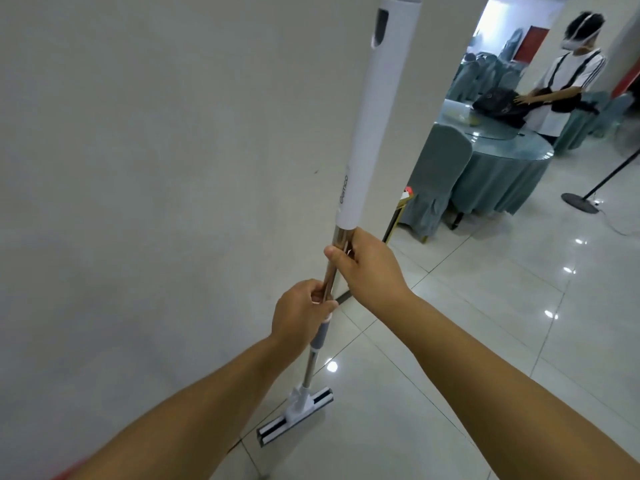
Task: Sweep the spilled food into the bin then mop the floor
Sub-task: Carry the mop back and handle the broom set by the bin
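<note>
Head view. Mop point(360, 140) held near upright, slightly tilted, close beside a white wall point(156, 150). Mop head point(296, 415) rests flat on the tiled floor point(450, 341) at the wall's base. Right hand point(363, 261) wrapped round the metal shaft just below the white upper sleeve, thumb across the front. Left hand point(303, 315) closed round the shaft lower down, just above the grey collar. Hands near each other, not touching. Background: round counter point(502, 168) with teal cloth, covered chair point(436, 178) beside it, another person point(568, 81) standing at its far side, a floor stand point(581, 199) at right.
</note>
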`<state>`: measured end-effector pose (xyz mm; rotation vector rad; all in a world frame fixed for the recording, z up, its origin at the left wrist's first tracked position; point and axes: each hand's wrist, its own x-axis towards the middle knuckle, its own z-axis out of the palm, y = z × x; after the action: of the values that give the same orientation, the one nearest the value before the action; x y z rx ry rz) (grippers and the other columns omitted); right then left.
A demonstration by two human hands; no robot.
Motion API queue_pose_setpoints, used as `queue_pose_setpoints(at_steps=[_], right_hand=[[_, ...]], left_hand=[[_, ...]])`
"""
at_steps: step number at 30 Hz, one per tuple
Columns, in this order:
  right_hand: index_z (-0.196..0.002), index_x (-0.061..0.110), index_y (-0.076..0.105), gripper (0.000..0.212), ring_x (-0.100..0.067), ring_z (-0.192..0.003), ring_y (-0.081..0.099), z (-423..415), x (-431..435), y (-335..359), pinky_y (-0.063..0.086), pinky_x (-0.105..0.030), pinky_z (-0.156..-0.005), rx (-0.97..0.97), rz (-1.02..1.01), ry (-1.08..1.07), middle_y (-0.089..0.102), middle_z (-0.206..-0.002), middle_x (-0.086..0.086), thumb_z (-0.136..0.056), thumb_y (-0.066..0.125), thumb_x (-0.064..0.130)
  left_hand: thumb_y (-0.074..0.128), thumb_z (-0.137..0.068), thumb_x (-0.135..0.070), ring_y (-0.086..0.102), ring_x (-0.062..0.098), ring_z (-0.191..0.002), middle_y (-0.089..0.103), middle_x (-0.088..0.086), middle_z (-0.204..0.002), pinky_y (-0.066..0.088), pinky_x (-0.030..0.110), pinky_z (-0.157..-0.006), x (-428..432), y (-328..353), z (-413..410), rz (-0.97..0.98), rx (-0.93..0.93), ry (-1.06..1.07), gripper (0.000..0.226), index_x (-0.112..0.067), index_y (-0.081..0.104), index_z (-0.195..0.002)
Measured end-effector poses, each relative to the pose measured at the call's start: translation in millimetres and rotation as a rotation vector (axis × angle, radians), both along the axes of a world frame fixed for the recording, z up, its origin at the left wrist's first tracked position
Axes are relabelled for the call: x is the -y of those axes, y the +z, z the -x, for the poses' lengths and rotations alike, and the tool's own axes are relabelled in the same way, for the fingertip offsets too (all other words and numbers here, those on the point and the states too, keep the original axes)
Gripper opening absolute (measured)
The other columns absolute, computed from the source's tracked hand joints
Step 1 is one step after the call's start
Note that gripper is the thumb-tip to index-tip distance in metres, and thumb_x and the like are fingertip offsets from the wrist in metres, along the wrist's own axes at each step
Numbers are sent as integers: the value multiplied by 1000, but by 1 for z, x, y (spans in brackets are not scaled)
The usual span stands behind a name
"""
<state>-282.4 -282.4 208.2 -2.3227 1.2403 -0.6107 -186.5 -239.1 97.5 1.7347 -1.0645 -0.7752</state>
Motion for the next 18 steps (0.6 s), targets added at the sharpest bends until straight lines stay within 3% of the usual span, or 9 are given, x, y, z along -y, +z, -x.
queue_pose_setpoints(at_steps=[3,7,10,12,14,18], right_hand=[[-112,15,55,28,-12,-82,53,-8,47,-1,42,-23,-73,-18,-52,-17,55,-90,5,-96,51,37],[-102,18,51,20,-8,-74,50,-11,107,-9,39,-19,-70,-36,-82,-8,46,-75,12,-96,51,36],[-99,21,49,17,-6,-70,49,-14,152,-15,38,-16,-65,-36,-86,25,44,-73,15,-96,51,37],[-97,23,47,16,-6,-70,49,-17,182,-21,37,-15,-62,-38,-73,72,45,-73,14,-96,51,38],[-95,23,47,16,-5,-66,48,-20,210,-24,35,-14,-58,-45,-56,129,45,-73,14,-96,50,38],[-97,21,48,17,-6,-64,47,-31,267,-31,35,-19,-57,-68,-57,259,46,-74,12,-97,49,38]], left_hand=[[69,-80,-24,60,7,-78,65,-12,-83,52,26,-74,46,-4,-7,-5,16,3,19,-19,67,-97],[67,-81,-27,59,7,-74,63,-13,-78,47,18,-66,102,-11,-10,-23,59,5,14,-20,66,-93],[67,-82,-28,61,8,-76,65,-10,-81,52,25,-74,144,-19,-13,-38,72,4,7,-25,64,-87],[67,-84,-27,58,5,-72,60,-12,-75,53,26,-78,170,-25,-16,-42,142,-1,16,-32,55,-75],[65,-85,-26,56,5,-69,58,-9,-73,50,21,-73,193,-30,-17,-44,173,45,23,-33,50,-70],[63,-85,-22,56,6,-70,61,-4,-79,42,15,-63,240,-38,-20,-91,105,163,14,-27,54,-75]])
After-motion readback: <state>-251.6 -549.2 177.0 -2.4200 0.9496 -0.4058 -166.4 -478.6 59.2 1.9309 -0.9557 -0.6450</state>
